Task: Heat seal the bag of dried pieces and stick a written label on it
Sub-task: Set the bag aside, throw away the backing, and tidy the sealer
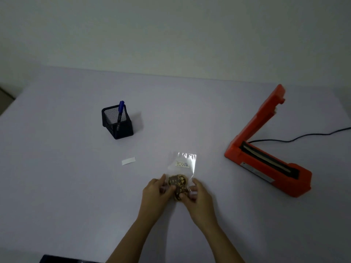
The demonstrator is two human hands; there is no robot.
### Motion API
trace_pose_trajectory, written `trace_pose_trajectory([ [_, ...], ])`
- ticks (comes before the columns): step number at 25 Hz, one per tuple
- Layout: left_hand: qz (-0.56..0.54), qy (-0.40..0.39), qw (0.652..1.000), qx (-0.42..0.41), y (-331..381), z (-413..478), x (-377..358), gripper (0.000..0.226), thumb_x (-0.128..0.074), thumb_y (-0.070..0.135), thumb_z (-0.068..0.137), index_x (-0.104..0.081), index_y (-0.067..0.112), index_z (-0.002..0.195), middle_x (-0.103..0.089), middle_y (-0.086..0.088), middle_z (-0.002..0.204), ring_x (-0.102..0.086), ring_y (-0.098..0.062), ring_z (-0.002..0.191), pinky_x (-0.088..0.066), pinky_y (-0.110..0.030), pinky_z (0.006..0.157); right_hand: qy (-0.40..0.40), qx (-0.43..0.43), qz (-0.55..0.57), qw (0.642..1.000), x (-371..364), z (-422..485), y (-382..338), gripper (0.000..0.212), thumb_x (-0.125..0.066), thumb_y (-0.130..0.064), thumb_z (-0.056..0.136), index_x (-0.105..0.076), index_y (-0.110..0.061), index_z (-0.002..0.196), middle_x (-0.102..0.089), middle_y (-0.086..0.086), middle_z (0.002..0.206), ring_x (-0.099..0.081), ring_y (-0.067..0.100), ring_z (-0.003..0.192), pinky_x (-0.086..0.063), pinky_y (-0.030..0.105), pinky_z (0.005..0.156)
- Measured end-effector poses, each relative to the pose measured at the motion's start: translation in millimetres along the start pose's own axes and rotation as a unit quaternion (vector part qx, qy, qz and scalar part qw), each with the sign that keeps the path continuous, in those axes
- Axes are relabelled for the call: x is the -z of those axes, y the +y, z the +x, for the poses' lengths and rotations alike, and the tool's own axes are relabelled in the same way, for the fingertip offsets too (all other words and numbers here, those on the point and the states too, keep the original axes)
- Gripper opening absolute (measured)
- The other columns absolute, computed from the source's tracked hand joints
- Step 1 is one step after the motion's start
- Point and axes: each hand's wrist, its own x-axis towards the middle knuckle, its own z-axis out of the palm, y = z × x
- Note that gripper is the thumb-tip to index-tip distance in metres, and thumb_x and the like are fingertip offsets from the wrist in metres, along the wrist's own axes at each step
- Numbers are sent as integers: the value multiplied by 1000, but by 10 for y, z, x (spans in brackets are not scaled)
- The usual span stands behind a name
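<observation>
At the near middle of the table (57, 186), the lower end of the clear bag (185, 164) is gripped from both sides, the left hand (156, 190) and the right hand (197, 196) having their fingers curled and pinched around the brown dried pieces (177, 184) bunched inside it. Farther up the flat bag a written label (182, 164) is stuck, and a white paper strip (128, 160) is seen lying well to its left. Farthest away, a blue pen (120, 112) is held upright in a black mesh holder (117, 123) on the left, and an orange heat sealer (266, 147) is set with its arm raised on the right, its black cord (303, 136) trailing off.
</observation>
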Motion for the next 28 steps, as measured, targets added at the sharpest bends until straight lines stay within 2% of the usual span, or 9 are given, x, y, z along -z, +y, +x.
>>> trace_pose_trajectory([
  [3,-37,31,999,-12,205,76,61,46,-62,28,86,-52,12,129,-56,1,92,-58,-10,79,-40,-6,63,7,31,18,999,138,99,-161,61,-70,-13,78,-41,-16,132,-62,3,105,-59,4,86,-45,4,68],
  [6,-71,63,995,-27,433,349,171,52,-63,25,86,-46,11,133,-55,1,96,-57,-5,77,-42,-5,62,17,66,27,997,237,346,-438,62,-66,-14,81,-37,-18,135,-55,-1,113,-57,6,91,-44,8,69],
  [9,-88,78,992,-38,622,791,297,54,-63,25,86,-44,8,134,-58,-5,104,-57,-8,79,-43,-7,66,39,84,37,995,266,718,-743,61,-63,-16,84,-34,-19,138,-51,1,117,-55,12,98,-44,15,77],
  [13,-117,80,989,-32,779,1508,383,56,-63,29,86,-44,6,134,-60,-9,110,-64,-17,86,-52,-27,80,76,84,48,992,249,1343,-1057,55,-61,-15,85,-38,-17,135,-52,3,119,-55,15,100,-47,24,82],
  [15,-126,70,989,-22,795,1954,378,57,-64,29,85,-45,6,134,-61,-8,109,-65,-18,85,-53,-30,82,98,80,45,991,225,1745,-1173,54,-61,-14,84,-40,-15,134,-54,7,120,-56,17,100,-47,27,85],
  [18,-134,52,990,-4,772,2568,321,57,-65,30,85,-47,5,133,-61,-9,107,-65,-19,88,-53,-34,85,106,60,48,991,175,2322,-1303,55,-61,-12,83,-40,-15,134,-54,10,121,-55,15,97,-43,23,83],
  [20,-136,45,990,3,743,2902,287,57,-64,30,85,-47,5,133,-62,-9,107,-64,-20,91,-52,-32,86,98,51,57,992,134,2623,-1370,63,-67,-16,80,-38,-15,135,-52,6,119,-55,14,98,-42,22,82],
  [23,-122,42,992,-4,741,3343,254,56,-63,30,86,-46,6,133,-62,-10,111,-61,-20,99,-43,-20,82,103,48,54,992,98,3031,-1401,73,-74,-20,74,-36,-15,136,-51,5,119,-54,15,100,-43,24,85],
  [28,-99,16,995,-8,772,3694,118,55,-62,30,86,-48,2,131,-63,-13,111,-59,-21,100,-39,-20,80,105,32,-17,994,183,3405,-1374,77,-74,-26,73,-34,-8,137,-50,12,128,-53,24,112,-43,32,94],
])
